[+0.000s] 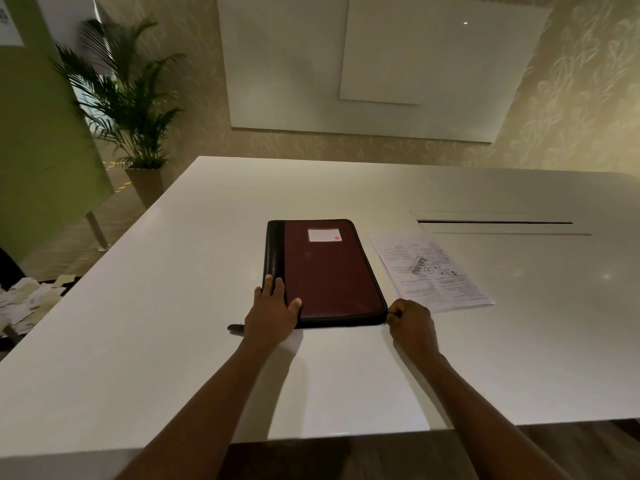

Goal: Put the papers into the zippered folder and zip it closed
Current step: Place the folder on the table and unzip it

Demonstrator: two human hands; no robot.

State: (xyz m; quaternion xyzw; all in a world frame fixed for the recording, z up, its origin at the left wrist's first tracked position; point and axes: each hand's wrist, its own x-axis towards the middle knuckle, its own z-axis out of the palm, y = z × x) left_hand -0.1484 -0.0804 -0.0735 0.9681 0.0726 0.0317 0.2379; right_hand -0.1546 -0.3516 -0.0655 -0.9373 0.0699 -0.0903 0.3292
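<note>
**Folder shut, papers outside, zip about to be worked**

White worktop (173, 271) in a dim room with patterned walls; a potted palm (128, 95) stands off its far left corner, and loose paper scraps (27, 299) lie low at the left edge of view.

Zippered folder (322, 275), maroon with a black spine and a pale label, lies flat and closed near the middle of the worktop. Papers (433, 268), printed sheets, lie flat just beside its right edge, clearly not inside.

Left hand (272, 313) rests on the folder's near left corner, fingers straight and spread, pressing it down. Right hand (412, 322) is curled at the near right corner, thumb and fingers pinched together against the zip edge (presumably on the zip pull, which is too small to make out). A dark tab (235, 329) pokes out on the worktop beside the left wrist; I cannot tell what it is.

Judgement: the folder must be unzipped first, so the task is at an early stage.

Risks from here:
- Folder skids or swivels if the pull outruns the left hand's hold.
- Zip binds at the rounded corner if pulled at an angle.
- Right forearm sweeps near the papers; a wide stroke could push them askew.
</note>
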